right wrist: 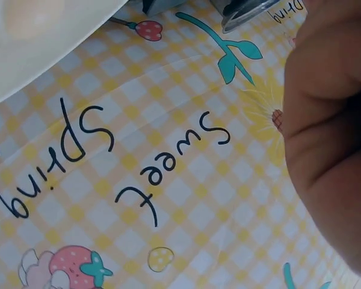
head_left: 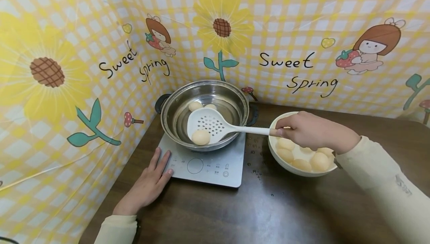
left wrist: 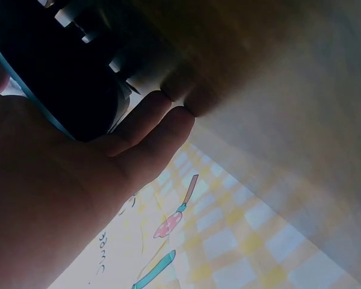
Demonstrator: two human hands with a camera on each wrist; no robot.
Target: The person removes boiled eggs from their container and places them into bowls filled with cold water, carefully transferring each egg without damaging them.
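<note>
My right hand [head_left: 310,129] grips the handle end of a white skimmer [head_left: 218,126] with small holes. One egg [head_left: 200,137] lies on the skimmer's near edge, over the steel pot [head_left: 235,91]. Two more eggs, one of them at the back left [head_left: 195,106], show in the pot behind the skimmer. Under the right hand is a white bowl [head_left: 276,153] with several eggs [head_left: 320,161], partly covered by the hand. My left hand [head_left: 149,181] rests at the left edge of the induction cooker [head_left: 223,162], fingers straight. In the right wrist view the skimmer is hidden.
The pot has black side handles [head_left: 254,114] and stands on the cooker. Water drops [head_left: 254,171] dot the dark wooden table [head_left: 215,214] between cooker and bowl. A yellow checked cloth [head_left: 289,16] with printed flowers lines the back and left side.
</note>
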